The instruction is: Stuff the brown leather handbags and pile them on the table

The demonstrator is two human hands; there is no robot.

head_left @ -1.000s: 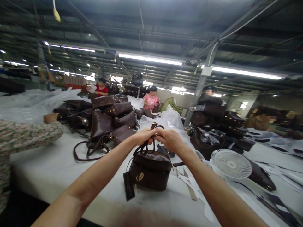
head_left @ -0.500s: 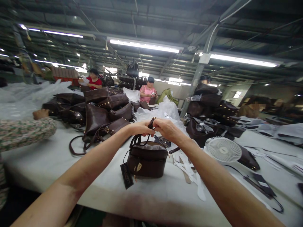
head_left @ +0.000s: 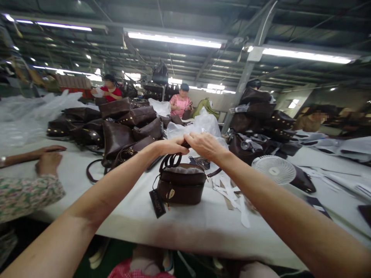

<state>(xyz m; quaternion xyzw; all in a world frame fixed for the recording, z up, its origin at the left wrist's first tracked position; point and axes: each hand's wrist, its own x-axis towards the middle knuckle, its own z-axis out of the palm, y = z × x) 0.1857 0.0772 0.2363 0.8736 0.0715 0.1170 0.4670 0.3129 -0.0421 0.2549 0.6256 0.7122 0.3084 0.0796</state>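
Big work hall w/ strip lights (head_left: 175, 39) overhead; our white-covered table (head_left: 130, 220) runs across, near edge right in front of us. The brown bag (head_left: 181, 188) stands upright nr that edge. Our L hand (head_left: 174, 146) & R hand (head_left: 204, 144) meet just above it, both seemingly pinching the gathered strap (head_left: 170, 160), tho fingers hide most of the hold. Done, as far as we can see: black tag (head_left: 157, 204) hung on, pale filling (head_left: 185, 170) inside. Not done: top's open, strap's bunched up off the bag. We'd call it part-way. Bag looks small & boxy, dk brown, smooth w/ slight sheen, rounded corners, gold badge (head_left: 172, 193) low on the front; no damage we can make out. Pile of other bags (head_left: 142, 115) twd the table's far L, white fan (head_left: 274, 170) off to the R.
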